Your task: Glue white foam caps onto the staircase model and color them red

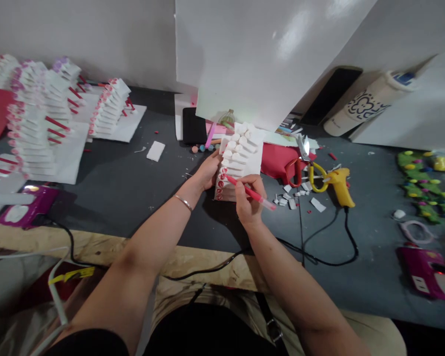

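Observation:
In my right hand (250, 198) is a red pen (254, 194), its tip at a white paper model (237, 160) made of stepped rows with round ends. Several round ends at the near left carry red markings, while those farther up are plain white. My left hand (210, 170) grips the model's left edge, its fingers partly hidden behind it. Just right of the model lie scissors (311, 175) with one red and one yellow handle loop, and a yellow glue gun (341, 187). Small white offcuts (291, 201) are scattered close by.
Finished-looking white models (109, 109) with red or purple round ends stand at the left. A dark phone (194, 126) lies behind my left hand. A white bottle (371, 104) leans at the back right. Purple power boxes (428, 272) sit at both sides, and a black cable (333, 264) crosses the front.

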{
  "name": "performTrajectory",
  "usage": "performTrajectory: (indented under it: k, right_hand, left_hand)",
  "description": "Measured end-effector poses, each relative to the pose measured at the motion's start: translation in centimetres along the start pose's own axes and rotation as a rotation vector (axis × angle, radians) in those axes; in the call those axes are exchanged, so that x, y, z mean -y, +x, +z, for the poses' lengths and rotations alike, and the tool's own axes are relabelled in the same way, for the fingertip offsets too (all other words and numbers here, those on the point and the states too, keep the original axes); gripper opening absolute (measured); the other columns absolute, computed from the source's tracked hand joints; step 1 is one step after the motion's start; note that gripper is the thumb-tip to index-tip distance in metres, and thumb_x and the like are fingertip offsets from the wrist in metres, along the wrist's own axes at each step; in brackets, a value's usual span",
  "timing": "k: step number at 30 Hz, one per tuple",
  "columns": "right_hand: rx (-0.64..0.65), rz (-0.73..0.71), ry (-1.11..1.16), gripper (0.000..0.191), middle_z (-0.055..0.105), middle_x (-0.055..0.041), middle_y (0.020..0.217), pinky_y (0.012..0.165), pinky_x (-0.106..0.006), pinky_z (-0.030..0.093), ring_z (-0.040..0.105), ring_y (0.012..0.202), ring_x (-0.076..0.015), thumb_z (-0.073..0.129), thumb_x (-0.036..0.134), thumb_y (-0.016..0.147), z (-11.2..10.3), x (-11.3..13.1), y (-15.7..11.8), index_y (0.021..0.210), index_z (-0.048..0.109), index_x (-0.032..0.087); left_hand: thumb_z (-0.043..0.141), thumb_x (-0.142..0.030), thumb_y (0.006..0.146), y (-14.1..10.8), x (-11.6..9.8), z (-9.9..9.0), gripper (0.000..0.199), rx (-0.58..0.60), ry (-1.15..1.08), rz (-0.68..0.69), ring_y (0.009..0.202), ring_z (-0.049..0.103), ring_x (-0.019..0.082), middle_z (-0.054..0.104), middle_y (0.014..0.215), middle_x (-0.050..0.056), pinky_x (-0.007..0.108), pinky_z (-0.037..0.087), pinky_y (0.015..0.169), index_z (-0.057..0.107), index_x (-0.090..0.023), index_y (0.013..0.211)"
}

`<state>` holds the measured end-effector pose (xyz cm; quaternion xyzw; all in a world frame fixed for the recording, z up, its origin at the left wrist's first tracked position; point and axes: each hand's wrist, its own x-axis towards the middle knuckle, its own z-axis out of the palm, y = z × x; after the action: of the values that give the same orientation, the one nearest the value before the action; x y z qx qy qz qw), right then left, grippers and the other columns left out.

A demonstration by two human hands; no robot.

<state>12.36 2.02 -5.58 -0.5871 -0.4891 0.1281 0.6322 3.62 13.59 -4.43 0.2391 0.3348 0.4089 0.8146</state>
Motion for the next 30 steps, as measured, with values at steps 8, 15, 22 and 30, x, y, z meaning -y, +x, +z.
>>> performTrajectory:
  k: [8,15,22,30]
  right_hand:
    - [-0.009,-0.032,0.009,0.017,0.062,-0.0001,0.076,0.075,-0.037,0.046,0.057,0.076,-0.0201,0.06,0.035,0.091,0.15,-0.03,0.06,0.08,0.062,0.023]
    - [0.031,-0.091,-0.002,0.011,0.068,-0.0008,0.083,0.081,-0.039,0.047,0.062,0.081,-0.0206,0.063,0.033,0.092,0.11,0.07,0.24,0.09,0.068,0.023]
    - [0.001,-0.089,-0.015,0.016,0.067,-0.0017,0.083,0.079,-0.04,0.048,0.062,0.08,-0.0211,0.061,0.037,0.093,0.13,0.09,0.2,0.088,0.066,0.023]
    - [0.031,-0.106,-0.018,0.012,0.069,-0.0011,0.083,0.081,-0.04,0.047,0.062,0.08,-0.0209,0.062,0.033,0.092,0.04,0.2,0.18,0.089,0.067,0.023]
  left_hand:
    - [0.07,-0.019,0.092,-0.14,-0.11,0.17,0.031,-0.012,-0.008,0.006,0.094,0.078,0.023,0.081,0.1,0.008,0.037,0.058,0.096,0.07,-0.017,0.122]
    - [0.068,-0.022,0.094,-0.14,-0.12,0.24,0.033,-0.01,-0.035,-0.009,0.094,0.078,0.024,0.081,0.101,0.008,0.038,0.059,0.095,0.067,-0.018,0.127]
    - [0.066,-0.022,0.095,-0.05,-0.04,0.15,0.034,-0.005,-0.031,-0.012,0.094,0.078,0.024,0.081,0.101,0.009,0.039,0.059,0.094,0.066,-0.018,0.128]
    - [0.068,-0.018,0.093,-0.04,-0.05,0.18,0.028,-0.01,-0.008,0.007,0.096,0.077,0.025,0.081,0.098,0.008,0.039,0.057,0.096,0.07,-0.016,0.12]
